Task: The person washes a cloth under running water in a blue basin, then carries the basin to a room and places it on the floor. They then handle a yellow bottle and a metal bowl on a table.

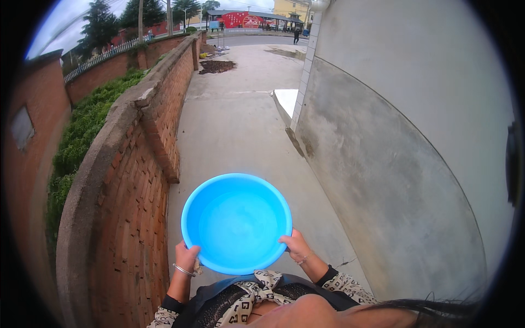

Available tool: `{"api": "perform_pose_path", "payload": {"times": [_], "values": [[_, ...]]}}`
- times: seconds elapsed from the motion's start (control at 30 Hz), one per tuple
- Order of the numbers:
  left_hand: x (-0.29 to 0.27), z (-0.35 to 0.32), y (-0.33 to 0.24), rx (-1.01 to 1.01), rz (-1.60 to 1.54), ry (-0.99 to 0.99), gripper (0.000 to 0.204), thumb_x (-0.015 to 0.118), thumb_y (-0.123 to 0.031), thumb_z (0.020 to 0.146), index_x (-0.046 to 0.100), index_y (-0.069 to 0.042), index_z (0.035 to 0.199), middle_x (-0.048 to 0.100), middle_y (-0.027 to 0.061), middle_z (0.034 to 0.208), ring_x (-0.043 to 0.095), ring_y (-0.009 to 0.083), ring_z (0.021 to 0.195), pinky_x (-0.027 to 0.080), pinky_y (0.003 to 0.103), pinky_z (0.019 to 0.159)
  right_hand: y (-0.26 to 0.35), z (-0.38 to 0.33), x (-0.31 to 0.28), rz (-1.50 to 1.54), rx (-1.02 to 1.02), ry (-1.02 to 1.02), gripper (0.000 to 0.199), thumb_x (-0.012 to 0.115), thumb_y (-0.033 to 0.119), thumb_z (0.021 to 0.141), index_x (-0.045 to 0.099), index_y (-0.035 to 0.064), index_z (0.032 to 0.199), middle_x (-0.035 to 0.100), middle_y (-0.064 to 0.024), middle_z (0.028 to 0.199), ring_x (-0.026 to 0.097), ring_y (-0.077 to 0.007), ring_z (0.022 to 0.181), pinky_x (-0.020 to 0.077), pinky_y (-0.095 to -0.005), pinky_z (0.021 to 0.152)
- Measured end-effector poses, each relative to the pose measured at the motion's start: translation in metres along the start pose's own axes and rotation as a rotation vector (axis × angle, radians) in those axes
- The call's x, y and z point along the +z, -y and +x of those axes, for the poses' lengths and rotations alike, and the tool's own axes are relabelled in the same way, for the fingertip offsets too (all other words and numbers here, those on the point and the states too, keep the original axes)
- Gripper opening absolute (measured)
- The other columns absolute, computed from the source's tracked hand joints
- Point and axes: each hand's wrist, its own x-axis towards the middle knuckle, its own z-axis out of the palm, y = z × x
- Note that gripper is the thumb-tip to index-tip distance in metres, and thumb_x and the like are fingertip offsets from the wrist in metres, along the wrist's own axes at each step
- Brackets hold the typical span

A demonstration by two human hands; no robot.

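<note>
A round, bright blue plastic basin [236, 224] is held out level in front of my waist. What looks like shallow, clear liquid covers its bottom. My left hand [187, 256] grips the rim at the lower left, thumb over the edge and the other fingers hidden beneath. On the opposite side my right hand [296, 245] clasps the rim in the same way, its thumb on top. A silver bangle [184, 270] circles my left wrist, and a thin bracelet [303, 259] sits on the right one.
A low brick wall [134, 202] with a concrete top runs along my left, green plants [82, 142] behind it. To my right rises a grey plastered wall [383, 180]. The concrete path [229, 131] leads past a dark brown pile [217, 66] to a road, where a person [296, 36] stands.
</note>
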Motion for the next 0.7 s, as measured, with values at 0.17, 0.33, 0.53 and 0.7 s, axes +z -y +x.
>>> {"api": "perform_pose_path", "payload": {"times": [0.17, 0.33, 0.53, 0.7], "values": [[0.025, 0.165, -0.034, 0.031, 0.113, -0.078, 0.027, 0.055, -0.004, 0.065, 0.059, 0.009, 0.088, 0.061, 0.009, 0.075, 0.056, 0.0144, 0.061, 0.046, 0.027, 0.056, 0.054, 0.17, 0.018, -0.017, 0.007, 0.008, 0.038, 0.056, 0.0, 0.069, 0.051, -0.0032, 0.107, 0.058, -0.009, 0.088, 0.058, -0.0169, 0.074, 0.0506, -0.0293, 0.062], [0.05, 0.334, -0.062, 0.023, 0.019, -0.043, 0.026, 0.054, -0.004, 0.065, 0.059, 0.009, 0.087, 0.061, 0.0091, 0.074, 0.055, 0.0148, 0.06, 0.046, 0.027, 0.056, 0.11, 0.327, 0.035, 0.02, 0.054, 0.015, 0.038, 0.056, 0.0, 0.069, 0.051, -0.0039, 0.107, 0.058, -0.0095, 0.089, 0.058, -0.0177, 0.074, 0.0506, -0.0298, 0.062], [0.079, 0.556, -0.066, 0.015, 0.078, 0.013, 0.024, 0.054, -0.005, 0.065, 0.058, 0.009, 0.084, 0.06, 0.0087, 0.072, 0.055, 0.0139, 0.059, 0.045, 0.027, 0.054, 0.141, 0.534, 0.044, 0.028, 0.016, -0.047, 0.036, 0.056, -0.001, 0.069, 0.052, -0.0041, 0.105, 0.057, -0.0101, 0.09, 0.058, -0.0197, 0.076, 0.0505, -0.0321, 0.066], [0.129, 0.731, -0.111, 0.056, 0.083, 0.107, 0.024, 0.055, -0.007, 0.065, 0.058, 0.009, 0.083, 0.06, 0.008, 0.07, 0.054, 0.0133, 0.058, 0.045, 0.027, 0.053, 0.216, 0.659, 0.051, 0.038, 0.007, -0.181, 0.035, 0.056, -0.001, 0.069, 0.053, -0.0051, 0.103, 0.058, -0.0107, 0.09, 0.058, -0.0207, 0.077, 0.0506, -0.0331, 0.066]]}}
